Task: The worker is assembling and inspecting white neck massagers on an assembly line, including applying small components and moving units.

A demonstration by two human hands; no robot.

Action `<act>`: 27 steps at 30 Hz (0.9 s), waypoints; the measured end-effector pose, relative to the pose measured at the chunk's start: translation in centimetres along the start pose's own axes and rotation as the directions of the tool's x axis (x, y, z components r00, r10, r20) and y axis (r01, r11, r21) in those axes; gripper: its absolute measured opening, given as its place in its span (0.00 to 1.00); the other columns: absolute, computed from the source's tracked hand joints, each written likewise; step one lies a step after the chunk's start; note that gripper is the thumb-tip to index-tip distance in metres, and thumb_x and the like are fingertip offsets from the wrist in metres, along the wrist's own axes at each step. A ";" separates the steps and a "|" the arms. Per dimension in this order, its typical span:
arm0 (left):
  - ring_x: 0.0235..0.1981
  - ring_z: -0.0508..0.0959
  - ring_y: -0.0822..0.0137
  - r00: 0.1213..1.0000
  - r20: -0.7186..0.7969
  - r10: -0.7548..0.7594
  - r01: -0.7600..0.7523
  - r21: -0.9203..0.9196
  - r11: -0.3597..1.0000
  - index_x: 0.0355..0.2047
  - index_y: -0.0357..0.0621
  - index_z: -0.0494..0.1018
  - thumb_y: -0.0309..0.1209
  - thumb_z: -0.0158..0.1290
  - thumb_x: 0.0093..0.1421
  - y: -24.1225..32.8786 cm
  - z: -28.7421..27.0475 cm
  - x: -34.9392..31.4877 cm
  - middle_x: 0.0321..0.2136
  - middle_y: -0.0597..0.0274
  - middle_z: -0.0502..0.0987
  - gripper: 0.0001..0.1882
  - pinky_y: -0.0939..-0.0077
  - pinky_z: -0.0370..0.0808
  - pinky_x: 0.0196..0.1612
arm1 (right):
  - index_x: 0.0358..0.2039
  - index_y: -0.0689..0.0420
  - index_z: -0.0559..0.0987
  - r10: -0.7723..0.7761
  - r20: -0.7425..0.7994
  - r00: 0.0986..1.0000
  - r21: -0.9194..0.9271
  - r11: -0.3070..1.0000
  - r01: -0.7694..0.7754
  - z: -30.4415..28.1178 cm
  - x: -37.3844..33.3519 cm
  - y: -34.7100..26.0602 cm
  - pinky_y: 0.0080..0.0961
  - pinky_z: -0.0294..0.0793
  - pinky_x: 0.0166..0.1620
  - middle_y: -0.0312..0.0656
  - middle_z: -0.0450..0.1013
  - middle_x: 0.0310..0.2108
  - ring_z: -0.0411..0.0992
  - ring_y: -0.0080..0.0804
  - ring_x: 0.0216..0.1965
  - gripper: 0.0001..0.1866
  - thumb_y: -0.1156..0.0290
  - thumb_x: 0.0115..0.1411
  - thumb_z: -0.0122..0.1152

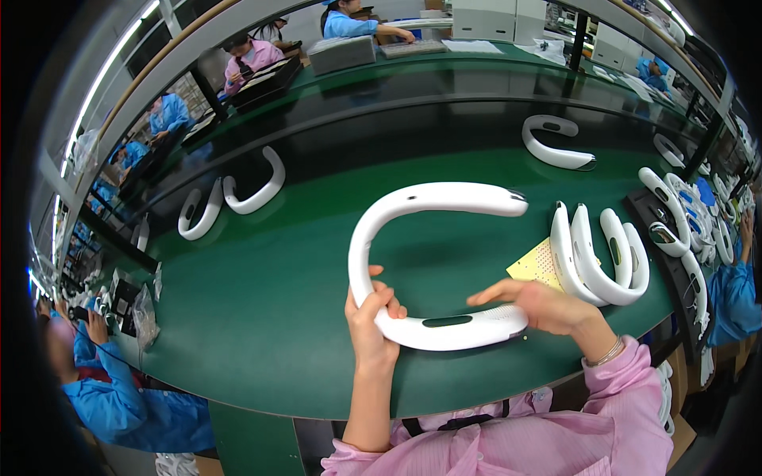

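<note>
A white C-shaped neckband device (365, 238) is held above the green table, its opening facing right. My left hand (371, 317) is wrapped round its lower left bend. Along its lower arm are a dark oval panel and a dotted grille. My right hand (552, 308) is by the grille end, with fingers stretched leftward over it; whether it touches is hard to tell. Close to the right hand, several similar white neckbands (583, 254) stand side by side, partly on a yellow dotted sheet (536, 264).
More white neckbands (258, 190) lie at the far left, and another neckband (556, 151) at the far right. A black tray (675, 278) with white parts borders the table's right side. A clear plastic bag (144, 317) lies at the left edge. Co-workers sit on both sides and beyond.
</note>
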State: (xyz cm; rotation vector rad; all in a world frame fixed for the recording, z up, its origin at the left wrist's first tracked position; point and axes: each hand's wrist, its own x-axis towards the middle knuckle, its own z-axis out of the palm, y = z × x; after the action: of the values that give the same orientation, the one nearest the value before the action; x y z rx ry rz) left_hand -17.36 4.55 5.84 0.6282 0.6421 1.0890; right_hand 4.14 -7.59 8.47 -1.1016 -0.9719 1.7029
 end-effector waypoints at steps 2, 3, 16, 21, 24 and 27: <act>0.12 0.64 0.77 0.998 -0.037 0.056 -0.052 0.104 0.993 0.41 0.33 0.66 0.21 0.47 0.48 0.1 1.3 0.0 0.18 0.67 0.64 0.17 0.83 0.62 0.16 | 0.47 0.62 0.69 -0.023 0.068 0.997 -0.783 0.618 0.068 2.0 0.7 -1.0 0.32 0.73 0.43 0.53 0.70 0.44 0.72 0.46 0.42 0.27 0.55 0.53 0.59; 0.12 0.64 0.78 0.996 -0.047 0.074 -0.066 0.149 0.987 0.41 0.32 0.67 0.21 0.48 0.48 0.1 1.5 0.3 0.18 0.66 0.64 0.17 0.83 0.62 0.16 | 0.46 0.62 0.69 0.040 0.030 0.999 -0.884 0.467 0.008 3.3 1.1 -1.3 0.33 0.74 0.39 0.53 0.72 0.39 0.74 0.50 0.37 0.27 0.57 0.51 0.61; 0.17 0.66 0.76 0.991 -0.068 0.119 -0.100 0.235 0.967 0.45 0.31 0.64 0.25 0.50 0.47 1.2 -0.5 2.9 0.24 0.62 0.67 0.22 0.81 0.67 0.22 | 0.40 0.62 0.68 -0.116 0.078 0.990 -0.977 0.190 0.100 4.8 4.9 -0.1 0.42 0.74 0.31 0.54 0.73 0.28 0.74 0.52 0.27 0.21 0.71 0.44 0.59; 0.26 0.69 0.75 0.995 0.017 0.101 -0.102 0.045 0.994 0.50 0.37 0.61 0.34 0.47 0.60 1.7 -1.0 3.7 0.28 0.66 0.67 0.20 0.76 0.69 0.33 | 0.44 0.61 0.70 -0.085 0.149 0.985 -0.918 0.358 0.170 1.8 9.2 -2.0 0.36 0.74 0.37 0.53 0.75 0.33 0.75 0.48 0.33 0.22 0.68 0.47 0.59; 0.25 0.67 0.74 0.981 0.148 0.127 -0.115 -0.084 0.990 0.54 0.40 0.58 0.44 0.38 0.65 2.1 -2.4 3.5 0.25 0.67 0.65 0.24 0.76 0.68 0.32 | 0.46 0.60 0.69 -0.105 0.263 0.959 -0.819 0.501 0.279 2.5 9.3 -1.4 0.32 0.74 0.36 0.49 0.75 0.31 0.76 0.44 0.32 0.23 0.67 0.49 0.61; 0.25 0.67 0.74 0.964 0.248 0.094 -0.048 -0.187 0.981 0.55 0.40 0.58 0.49 0.33 0.65 2.5 -1.8 2.9 0.24 0.67 0.66 0.28 0.75 0.67 0.33 | 0.48 0.60 0.68 0.054 0.255 0.965 -0.766 0.620 0.168 2.6 8.7 -1.5 0.26 0.72 0.40 0.47 0.74 0.33 0.75 0.36 0.36 0.25 0.67 0.50 0.63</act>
State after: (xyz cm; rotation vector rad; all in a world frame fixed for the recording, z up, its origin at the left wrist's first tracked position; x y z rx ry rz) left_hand -19.22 8.37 6.04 0.6263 0.2952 1.0961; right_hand -0.04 0.66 8.34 -1.3726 -2.0332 1.3724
